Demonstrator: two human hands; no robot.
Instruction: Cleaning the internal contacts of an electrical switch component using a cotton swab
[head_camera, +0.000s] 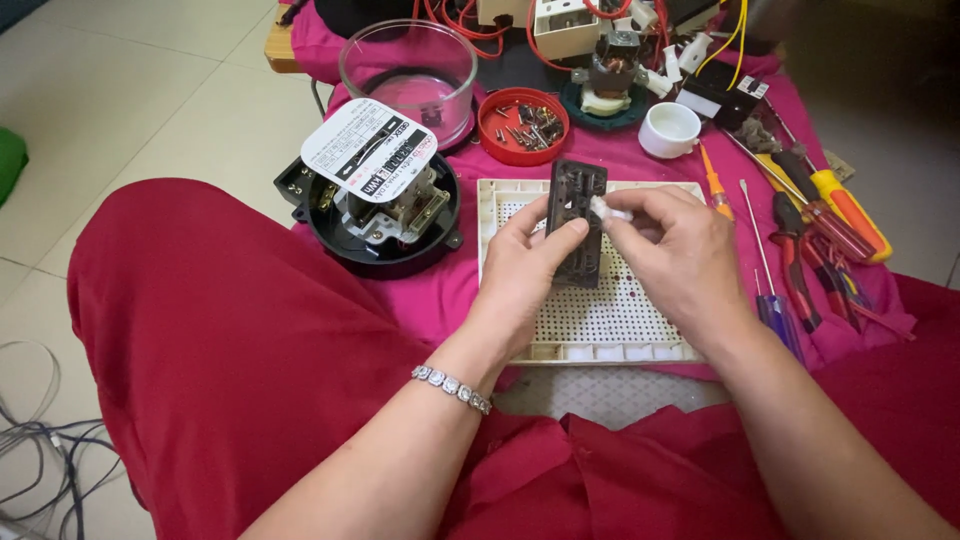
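Observation:
My left hand (525, 262) holds a dark rectangular plastic block (576, 222) upright over a white perforated tray (640, 310). My right hand (680, 255) pinches a small white piece (608, 210) against the upper part of that block. A silver bracelet (452, 387) sits on my left wrist. Both hands are close together above the tray, which lies on a pink cloth (440, 290).
An opened black round meter (385, 205) with a white dial plate lies left of the tray. Behind it stand a clear glass cover (408, 68), a red lid of screws (523, 125) and a white cup (670, 130). Screwdrivers and pliers (815, 235) lie at the right. Red-clothed knees fill the foreground.

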